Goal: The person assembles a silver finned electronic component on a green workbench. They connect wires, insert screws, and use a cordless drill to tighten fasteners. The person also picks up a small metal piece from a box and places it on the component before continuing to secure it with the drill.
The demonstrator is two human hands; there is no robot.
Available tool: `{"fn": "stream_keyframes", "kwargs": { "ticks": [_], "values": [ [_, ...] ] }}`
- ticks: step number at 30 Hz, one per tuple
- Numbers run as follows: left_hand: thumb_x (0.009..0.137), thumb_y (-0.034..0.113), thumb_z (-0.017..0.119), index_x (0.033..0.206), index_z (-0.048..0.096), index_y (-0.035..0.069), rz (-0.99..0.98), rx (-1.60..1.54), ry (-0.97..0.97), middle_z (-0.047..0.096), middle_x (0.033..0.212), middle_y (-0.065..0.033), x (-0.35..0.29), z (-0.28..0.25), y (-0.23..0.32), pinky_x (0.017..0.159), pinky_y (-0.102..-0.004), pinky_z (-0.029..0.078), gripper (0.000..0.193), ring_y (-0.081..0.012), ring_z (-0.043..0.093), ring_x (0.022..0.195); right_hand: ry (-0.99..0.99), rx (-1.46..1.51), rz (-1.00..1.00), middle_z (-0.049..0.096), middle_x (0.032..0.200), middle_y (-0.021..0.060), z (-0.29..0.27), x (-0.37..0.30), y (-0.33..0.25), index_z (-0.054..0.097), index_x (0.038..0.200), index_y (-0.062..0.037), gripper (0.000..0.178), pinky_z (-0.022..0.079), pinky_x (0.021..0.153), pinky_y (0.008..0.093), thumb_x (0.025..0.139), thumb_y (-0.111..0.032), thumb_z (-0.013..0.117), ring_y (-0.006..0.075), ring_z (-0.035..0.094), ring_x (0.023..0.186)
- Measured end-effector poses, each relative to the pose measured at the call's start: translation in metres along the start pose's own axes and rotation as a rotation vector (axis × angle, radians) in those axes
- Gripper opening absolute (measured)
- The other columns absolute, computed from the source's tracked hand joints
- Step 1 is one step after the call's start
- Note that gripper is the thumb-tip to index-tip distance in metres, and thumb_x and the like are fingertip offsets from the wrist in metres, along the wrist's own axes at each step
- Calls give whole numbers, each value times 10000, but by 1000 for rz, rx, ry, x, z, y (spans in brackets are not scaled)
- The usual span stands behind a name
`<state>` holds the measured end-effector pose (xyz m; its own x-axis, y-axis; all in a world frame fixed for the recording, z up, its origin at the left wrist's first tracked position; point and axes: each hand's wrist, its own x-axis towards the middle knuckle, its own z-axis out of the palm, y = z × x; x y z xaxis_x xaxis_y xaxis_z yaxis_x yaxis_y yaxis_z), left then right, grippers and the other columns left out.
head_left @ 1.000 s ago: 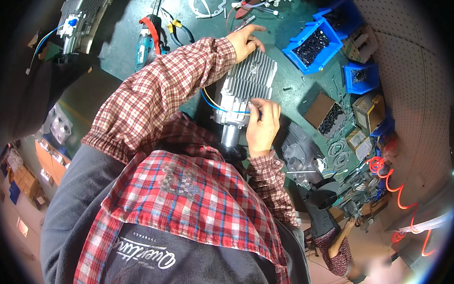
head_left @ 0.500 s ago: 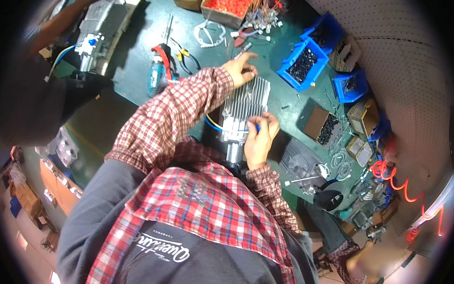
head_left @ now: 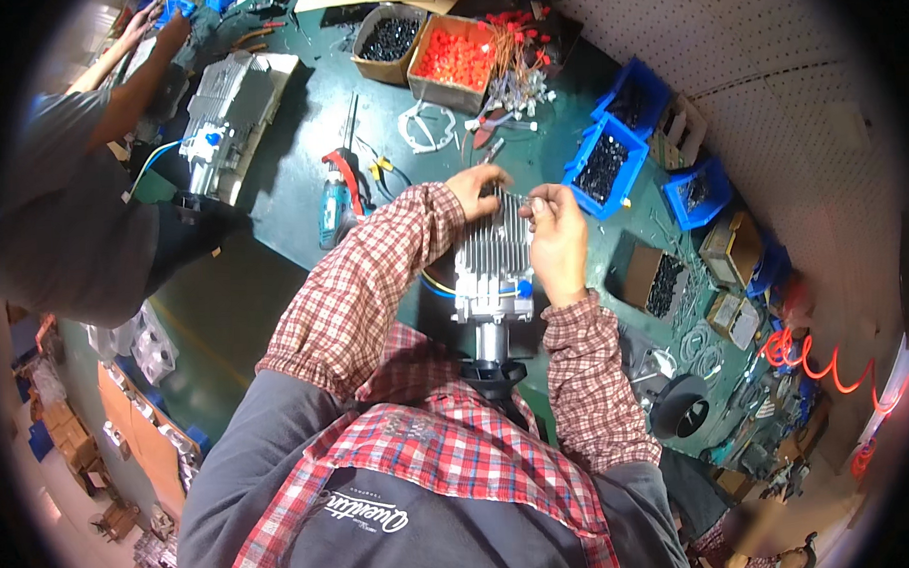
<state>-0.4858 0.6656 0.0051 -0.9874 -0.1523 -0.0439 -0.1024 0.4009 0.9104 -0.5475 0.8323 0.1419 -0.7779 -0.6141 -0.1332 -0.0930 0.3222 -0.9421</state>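
Note:
A finned silver metal housing (head_left: pixel 494 257) lies on the green table close to my body. Its lower end carries a round metal neck, a blue plug and a yellow and a blue wire. Over the far left corner of the fins curls my left hand (head_left: pixel 476 192), its fingers bent against the housing. At the far right corner is my right hand (head_left: pixel 561 238), thumb and fingertips pinched together. Whatever small thing may be between those fingertips is too small to make out.
Left lies a teal power screwdriver (head_left: pixel 333 210) beside yellow-handled pliers (head_left: pixel 380 168). Boxes of red caps (head_left: pixel 454 56) and black parts (head_left: pixel 390 34) stand at the back. Blue bins (head_left: pixel 604 167) line the right side. A co-worker's arm (head_left: pixel 133 100) is at the far left, near another finned housing (head_left: pixel 230 97).
My right hand has left the blue plug and moved up to the housing's far right corner. My left hand's fingers have curled in at the far edge. The head view has shifted.

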Motion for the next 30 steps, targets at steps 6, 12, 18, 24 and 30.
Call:
{"fn": "stream_keyframes", "kwargs": {
  "ticks": [6,12,18,24,30],
  "values": [
    [790,298,724,977,612,46,-27,-127,136,599,913,-139,11,26,-31,814,-386,483,333,-313,608,905,-36,-120,-50,643,787,85,28,25,-21,564,987,21,114,500,658,284,946,-56,490,145,634,727],
    [814,304,718,956,675,62,-288,-184,164,679,962,-123,0,17,-3,836,-350,501,284,-255,651,930,-227,53,7,645,901,62,-3,78,-19,556,1131,-4,279,477,632,246,998,-237,479,103,580,752],
    [861,266,657,958,665,57,-147,-155,113,633,926,-135,-2,8,10,836,-384,485,231,-308,617,935,-48,-106,401,612,795,36,-3,221,10,632,1027,10,323,417,486,254,897,-285,625,97,511,609],
    [859,231,651,961,657,65,-117,-137,133,611,943,-130,-5,8,4,860,-380,473,195,-317,594,956,-121,-225,620,558,613,42,38,222,54,634,914,24,230,394,407,272,833,-174,718,109,479,487],
    [870,211,657,917,651,59,-126,-147,132,628,931,-113,-7,0,13,867,-366,471,160,-286,604,959,193,200,187,619,791,72,27,194,71,562,943,-2,138,461,518,253,920,-128,613,120,543,599]
  ]
}}
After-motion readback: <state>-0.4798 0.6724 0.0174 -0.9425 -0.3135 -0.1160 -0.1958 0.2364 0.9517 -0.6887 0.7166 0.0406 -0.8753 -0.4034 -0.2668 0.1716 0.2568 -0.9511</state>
